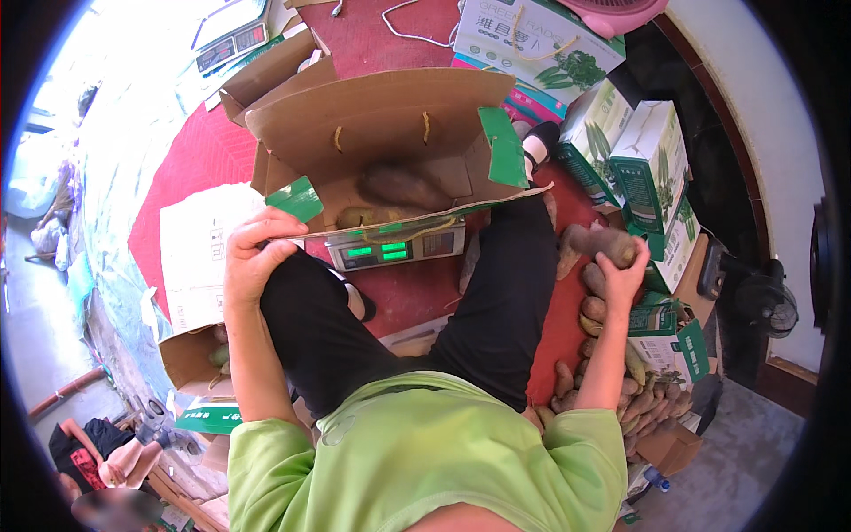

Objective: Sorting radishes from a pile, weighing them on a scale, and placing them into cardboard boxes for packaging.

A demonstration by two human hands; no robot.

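In my right hand is a long brown root vegetable that looks like a soil-covered radish, held off to the right of my knee. My left hand grips the near left corner of an open cardboard box. Inside this box lie a large dark radish and a smaller yellowish one. The box rests on a digital scale with lit green displays, between my knees.
Many brown radishes are heaped at my right, beside an open green-and-white carton. White cartons and a small black fan stand farther right. Another scale is at the far left. A person is at the lower left.
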